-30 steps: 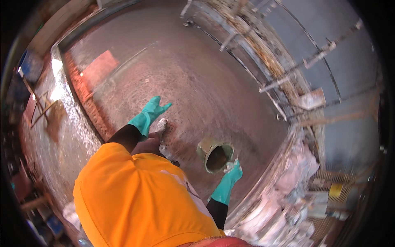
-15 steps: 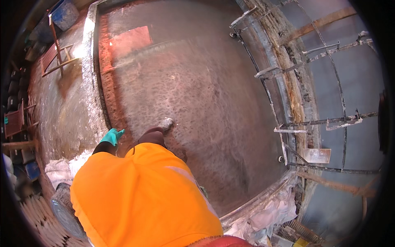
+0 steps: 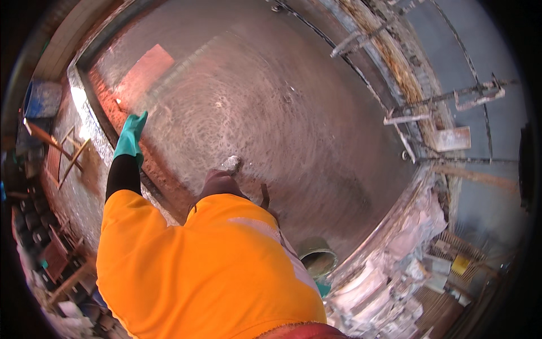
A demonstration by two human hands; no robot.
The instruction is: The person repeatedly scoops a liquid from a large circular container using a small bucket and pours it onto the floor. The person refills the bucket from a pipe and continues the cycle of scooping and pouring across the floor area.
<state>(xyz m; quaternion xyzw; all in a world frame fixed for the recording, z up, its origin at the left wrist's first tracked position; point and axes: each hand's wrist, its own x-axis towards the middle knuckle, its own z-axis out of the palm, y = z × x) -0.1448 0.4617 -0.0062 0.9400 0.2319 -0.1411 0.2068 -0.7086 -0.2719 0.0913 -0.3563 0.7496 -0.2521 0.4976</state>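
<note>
Far left, a blue drum (image 3: 44, 100) stands beyond the pale, wet ledge (image 3: 84, 107). Left grip (image 3: 131, 135), green-gloved, arm stretched forward: released, nothing seen in it, hanging over or just beside the red-brown strip inside the ledge; whether it touches cannot be told. A reddish patch (image 3: 145, 72) shows ahead of it. Centre: murky water (image 3: 271, 107), with a foot (image 3: 230, 164) at the near side, coated grey. Possible slip here: the bottom is hidden, the footing looks slick, and the outstretched left grip has no visible hold. Right of the orange shirt (image 3: 209, 265), the bucket (image 3: 316, 255) is tilted, mouth toward the viewer, dark contents partly visible. Right grip (image 3: 323, 288): only a scrap of green glove shows, just below the bucket; cannot tell whether it is clenched on it. Spill risk if the tilt increases or the hold is weak. Far right, pale crumpled bags (image 3: 392, 237) lie near the bucket; a swing wide could snag or splash them
</note>
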